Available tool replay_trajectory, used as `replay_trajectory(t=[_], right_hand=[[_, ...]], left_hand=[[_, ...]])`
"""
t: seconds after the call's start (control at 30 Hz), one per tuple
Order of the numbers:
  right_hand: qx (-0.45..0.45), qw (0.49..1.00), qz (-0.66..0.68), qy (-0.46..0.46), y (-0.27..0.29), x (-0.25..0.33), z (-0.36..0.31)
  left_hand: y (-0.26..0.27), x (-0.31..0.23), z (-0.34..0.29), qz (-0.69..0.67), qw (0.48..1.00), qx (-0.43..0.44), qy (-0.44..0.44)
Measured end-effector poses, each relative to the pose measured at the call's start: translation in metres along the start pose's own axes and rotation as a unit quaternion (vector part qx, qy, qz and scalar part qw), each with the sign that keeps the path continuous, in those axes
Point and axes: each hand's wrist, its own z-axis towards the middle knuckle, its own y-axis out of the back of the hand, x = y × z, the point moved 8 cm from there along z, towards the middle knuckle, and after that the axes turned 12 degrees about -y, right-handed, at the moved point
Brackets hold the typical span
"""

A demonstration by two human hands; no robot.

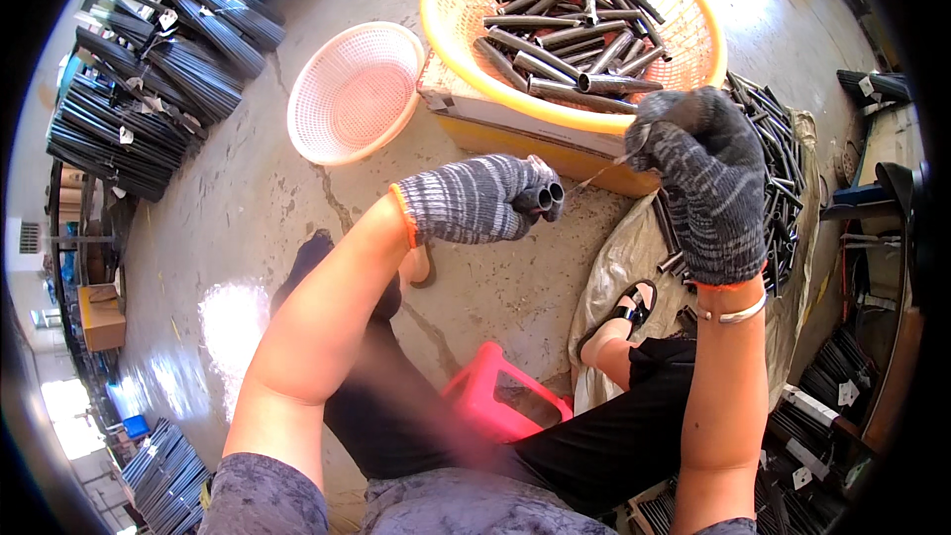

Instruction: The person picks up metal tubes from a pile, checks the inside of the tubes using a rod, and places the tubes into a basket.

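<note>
Head view: a seated worker in grey knit gloves handles short dark metal tubes over a concrete workshop floor. The left hand [475, 200] is closed in a fist round a small bundle of short dark metal tubes [543, 198], open ends pointing right, held above the floor approx. midway between the knees. The right hand [705, 178] is raised just beside it, fingers pressed together and pinching a thin pale wire or strip [602, 170] that runs toward the bundle's end; what the strip is cannot be told.

Progress, judged from the layout: a large yellow plastic basket [448, 30] at the far edge of the floor, resting on a yellow box [515, 134], already carries a good heap of similar tubes, while a loose pile of dark tubes [783, 173] lies on pale sacking [619, 263] at the right edge, so work looks partway through. A small pink plastic basket [302, 104] sits w/o contents left of the big one. Bundled dark rods [149, 79] are stacked at the far-left corner; a red plastic stool [485, 398] shows under the legs.
</note>
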Motion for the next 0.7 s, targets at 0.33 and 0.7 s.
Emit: replay_trajectory(t=[0.33, 0.7], right_hand=[[-0.032, 0.978, -0.205, -0.018, 0.017, -0.020, 0.001], [-0.020, 0.998, -0.039, -0.050, 0.007, -0.015, -0.002]], left_hand=[[0.008, 0.004, -0.002, 0.061, 0.997, -0.044, 0.016], [0.019, 0.015, -0.006, 0.323, 0.942, -0.011, 0.086]])
